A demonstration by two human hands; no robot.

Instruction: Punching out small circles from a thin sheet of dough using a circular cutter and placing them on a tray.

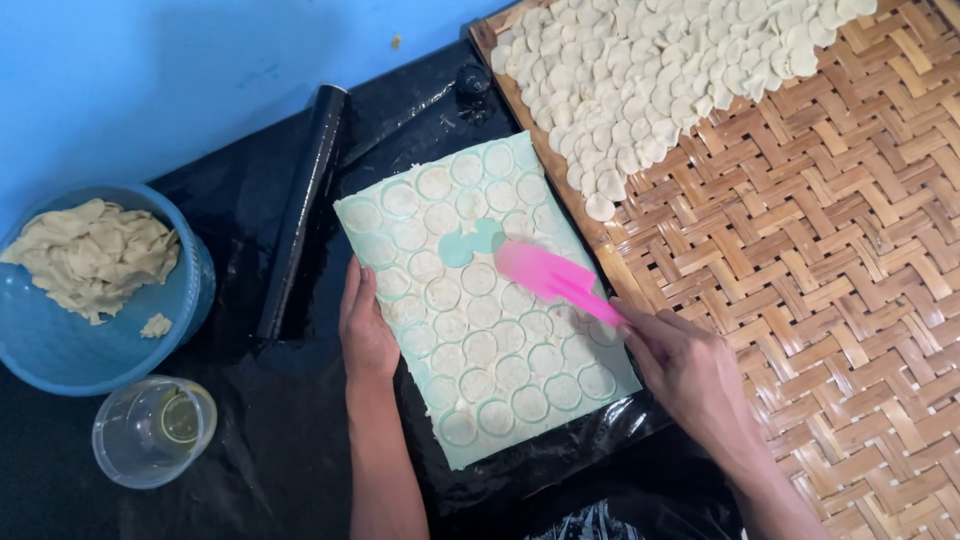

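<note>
The pink spatula (553,280) lies with its blade on the sheet of dough (485,300) cut into circles, on a pale green board. My right hand (685,365) is closed around its handle. My left hand (365,325) rests flat, fingers open, against the board's left edge, with the black rolling pin (303,210) beside it.

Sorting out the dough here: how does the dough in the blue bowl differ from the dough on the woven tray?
The dough in the blue bowl is a crumpled heap of ragged scraps; the dough on the woven tray is small, flat, neat rounds, spread in overlapping layers. The tray's pieces look whiter, the bowl's more beige. Both look raw.
</note>
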